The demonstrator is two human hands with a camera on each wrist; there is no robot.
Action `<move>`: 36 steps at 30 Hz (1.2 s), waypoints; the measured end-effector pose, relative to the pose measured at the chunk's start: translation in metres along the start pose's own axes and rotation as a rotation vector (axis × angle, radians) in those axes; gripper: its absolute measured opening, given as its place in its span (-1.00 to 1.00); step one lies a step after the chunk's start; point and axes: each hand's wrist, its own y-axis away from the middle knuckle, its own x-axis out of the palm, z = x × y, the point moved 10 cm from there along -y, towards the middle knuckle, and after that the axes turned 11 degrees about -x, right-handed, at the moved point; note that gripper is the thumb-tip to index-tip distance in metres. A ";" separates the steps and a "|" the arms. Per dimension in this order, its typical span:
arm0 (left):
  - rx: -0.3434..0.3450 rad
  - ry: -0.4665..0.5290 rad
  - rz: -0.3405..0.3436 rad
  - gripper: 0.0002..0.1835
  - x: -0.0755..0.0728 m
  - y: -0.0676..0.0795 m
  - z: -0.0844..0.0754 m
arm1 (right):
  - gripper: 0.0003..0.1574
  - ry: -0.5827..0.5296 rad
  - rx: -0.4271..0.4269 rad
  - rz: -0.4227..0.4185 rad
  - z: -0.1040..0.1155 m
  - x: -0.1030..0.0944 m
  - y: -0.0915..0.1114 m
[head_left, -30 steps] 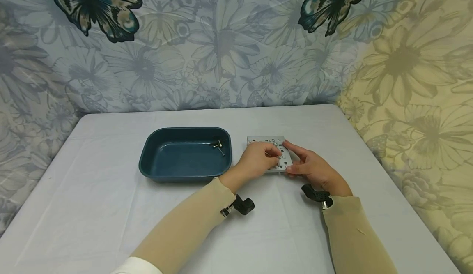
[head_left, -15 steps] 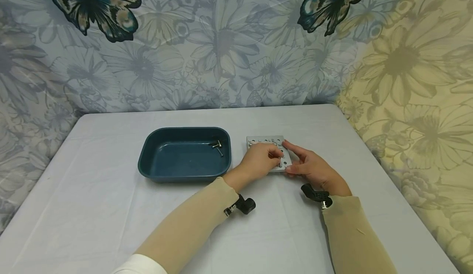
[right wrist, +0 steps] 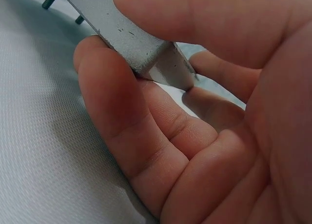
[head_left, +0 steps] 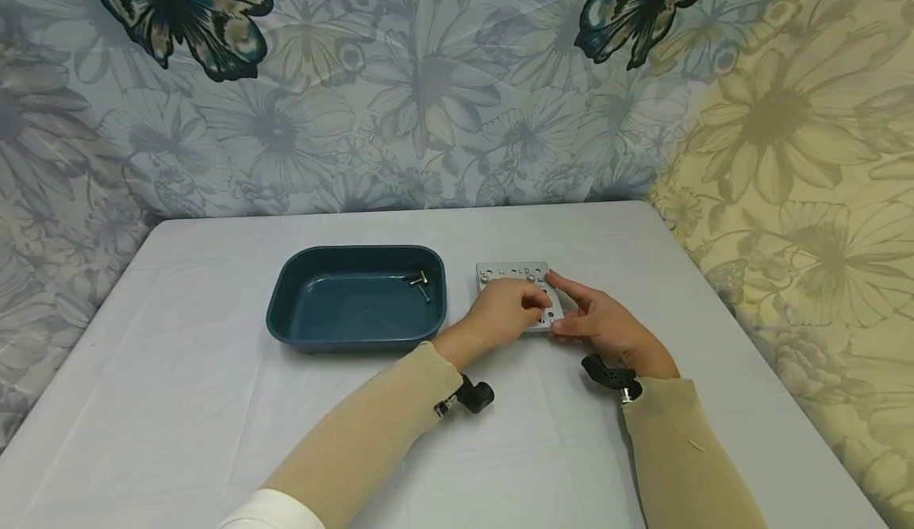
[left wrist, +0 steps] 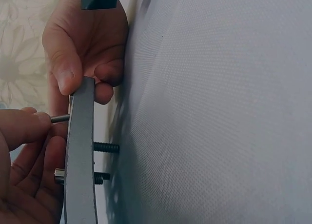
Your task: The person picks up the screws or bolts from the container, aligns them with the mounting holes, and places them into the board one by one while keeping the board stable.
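Note:
A grey metal plate (head_left: 512, 268) with several holes is held just off the white cloth. My right hand (head_left: 607, 324) grips its right edge between thumb and fingers, as the right wrist view also shows. My left hand (head_left: 500, 307) reaches over the plate's face and pinches a thin metal rod (left wrist: 60, 118), whose far end meets the plate. Two threaded screw ends (left wrist: 106, 147) stick out of the plate's underside in the left wrist view. One screw head (left wrist: 59, 176) stands proud on the upper face. What is inside the left fingers is hidden.
A dark teal tray (head_left: 314, 339) sits left of the plate, close to the left wrist. Several screws (head_left: 421, 279) lie at its right end. White cloth (head_left: 178, 402) covers the table, and a patterned curtain (head_left: 428, 116) hangs behind it.
My left hand has shifted slightly to the right over the plate, still pinching. The right hand and the plate stay almost where they were.

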 end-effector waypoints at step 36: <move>-0.299 1.002 -0.266 -0.60 -0.145 0.053 0.091 | 0.22 0.013 0.015 -0.007 0.000 0.002 -0.001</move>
